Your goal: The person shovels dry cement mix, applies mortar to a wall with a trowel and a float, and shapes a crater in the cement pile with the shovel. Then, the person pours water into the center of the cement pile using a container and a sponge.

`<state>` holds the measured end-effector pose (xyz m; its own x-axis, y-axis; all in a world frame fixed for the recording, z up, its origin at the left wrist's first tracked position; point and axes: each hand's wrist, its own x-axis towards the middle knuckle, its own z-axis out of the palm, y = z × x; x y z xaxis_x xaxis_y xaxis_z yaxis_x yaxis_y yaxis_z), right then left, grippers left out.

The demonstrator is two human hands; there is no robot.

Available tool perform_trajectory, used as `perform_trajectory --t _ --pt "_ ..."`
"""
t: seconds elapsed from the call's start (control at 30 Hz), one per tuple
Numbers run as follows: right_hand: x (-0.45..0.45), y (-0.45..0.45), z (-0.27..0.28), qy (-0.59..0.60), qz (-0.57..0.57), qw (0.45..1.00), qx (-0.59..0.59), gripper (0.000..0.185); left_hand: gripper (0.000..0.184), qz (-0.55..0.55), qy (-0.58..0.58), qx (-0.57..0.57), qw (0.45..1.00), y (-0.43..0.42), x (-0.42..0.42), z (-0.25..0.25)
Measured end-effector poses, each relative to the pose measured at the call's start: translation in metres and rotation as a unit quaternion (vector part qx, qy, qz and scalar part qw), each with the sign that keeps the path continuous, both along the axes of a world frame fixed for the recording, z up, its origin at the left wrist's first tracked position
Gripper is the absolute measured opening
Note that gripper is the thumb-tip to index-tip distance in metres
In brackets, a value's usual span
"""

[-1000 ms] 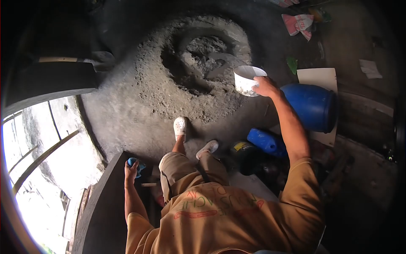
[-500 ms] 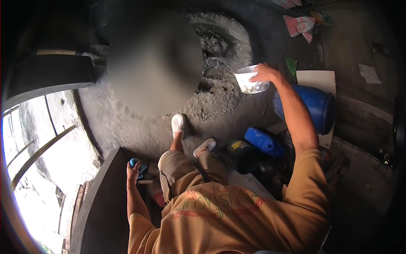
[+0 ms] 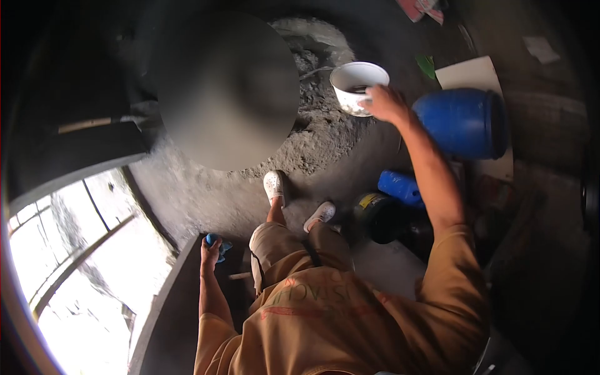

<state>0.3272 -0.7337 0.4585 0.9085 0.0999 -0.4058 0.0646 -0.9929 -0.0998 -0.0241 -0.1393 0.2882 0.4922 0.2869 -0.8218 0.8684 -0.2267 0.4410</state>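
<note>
My right hand (image 3: 384,104) grips a white plastic tub (image 3: 347,100) by its near right side. The tub's mouth faces up toward me, showing a dark inside, and grey smears mark its outside. It hangs over the edge of a wet-looking grey mortar heap (image 3: 319,144) on the floor. A thin pale streak runs left from the rim; whether it is water I cannot tell. At the lower left, my left hand (image 3: 210,255) is closed on a crumpled blue thing (image 3: 214,240), perhaps a cloth, beside the top of a dark low wall (image 3: 187,275).
A blurred round patch hides much of the heap. On the right lie a blue barrel (image 3: 461,124) on a pale board (image 3: 470,74), a blue jerrycan (image 3: 400,187) and a dark container (image 3: 377,219). A red-and-white bag (image 3: 422,9) lies at the back. Bright openings are on the left.
My right hand has moved the tub left and away from me, tipping its mouth more into view. My left hand stays closed on the blue thing. The whole view has shifted slightly.
</note>
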Motion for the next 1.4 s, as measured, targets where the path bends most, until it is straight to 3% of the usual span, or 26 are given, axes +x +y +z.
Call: perform_trajectory --t 0.1,0.23,0.3,0.33,0.37,0.4,0.43,0.53,0.57,0.63,0.67,0.7,0.77,0.87,0.97,1.07,1.13,1.4 --pt "-0.125 -0.068 -0.066 -0.189 -0.079 0.973 0.107 0.027 0.034 -0.038 0.0 0.008 0.999 -0.018 0.021 0.004" --pt "-0.295 -0.123 -0.089 -0.193 -0.189 0.949 0.161 0.02 0.046 -0.199 -0.013 0.1 0.975 -0.05 0.047 0.021" --pt "-0.391 -0.155 -0.116 -0.175 -0.245 0.939 0.165 0.019 0.05 -0.261 0.018 0.122 0.957 -0.084 0.058 0.038" --pt "-0.44 -0.167 -0.125 -0.133 -0.316 0.927 0.153 0.017 0.051 -0.309 0.008 0.133 0.942 -0.07 0.053 0.016" --pt "-0.478 -0.172 -0.119 -0.118 -0.37 0.913 0.124 0.018 0.048 -0.313 0.014 0.13 0.941 -0.095 0.059 0.038" --pt "-0.52 -0.183 -0.136 -0.117 -0.397 0.904 0.105 0.02 0.03 -0.373 -0.024 0.087 0.923 -0.079 0.063 0.016" --pt "-0.56 -0.194 -0.159 -0.119 -0.415 0.897 0.089 0.022 0.026 -0.365 0.017 0.086 0.927 -0.12 0.064 0.052" --pt "-0.646 -0.226 -0.228 -0.011 -0.484 0.871 0.076 0.026 0.029 -0.412 -0.004 0.106 0.905 -0.131 0.07 0.064" --pt "-0.657 -0.236 -0.247 -0.006 -0.497 0.863 0.084 0.026 0.029 -0.441 -0.037 0.104 0.89 -0.119 0.077 0.055" --pt "-0.677 -0.257 -0.282 0.095 -0.521 0.842 0.105 0.032 0.031 -0.422 0.017 0.142 0.895 -0.183 0.073 0.1" --pt "-0.688 -0.267 -0.313 0.117 -0.518 0.841 0.102 0.038 0.031 -0.449 -0.035 0.147 0.88 -0.182 0.073 0.101" --pt "-0.692 -0.277 -0.331 0.12 -0.526 0.835 0.109 0.038 0.033 -0.459 -0.015 0.142 0.877 -0.232 0.069 0.131" --pt "-0.692 -0.29 -0.362 0.175 -0.507 0.836 0.116 0.042 0.035 -0.467 -0.038 0.211 0.858 -0.205 0.081 0.121" --pt "-0.68 -0.317 -0.371 0.245 -0.483 0.833 0.118 0.041 0.031 -0.489 -0.034 0.239 0.838 -0.268 0.069 0.149" --pt "-0.671 -0.336 -0.377 0.266 -0.485 0.825 0.119 0.034 0.029 -0.55 -0.098 0.236 0.795 -0.257 0.074 0.141" --pt "-0.668 -0.346 -0.387 0.274 -0.486 0.819 0.132 0.034 0.033 -0.529 -0.068 0.232 0.814 -0.275 0.07 0.136" --pt "-0.674 -0.347 -0.414 0.263 -0.49 0.821 0.131 0.035 0.054 -0.53 -0.044 0.199 0.823 -0.282 0.071 0.132" --pt "-0.675 -0.339 -0.448 0.222 -0.507 0.825 0.116 0.033 0.053 -0.576 -0.055 0.175 0.797 -0.289 0.072 0.112"
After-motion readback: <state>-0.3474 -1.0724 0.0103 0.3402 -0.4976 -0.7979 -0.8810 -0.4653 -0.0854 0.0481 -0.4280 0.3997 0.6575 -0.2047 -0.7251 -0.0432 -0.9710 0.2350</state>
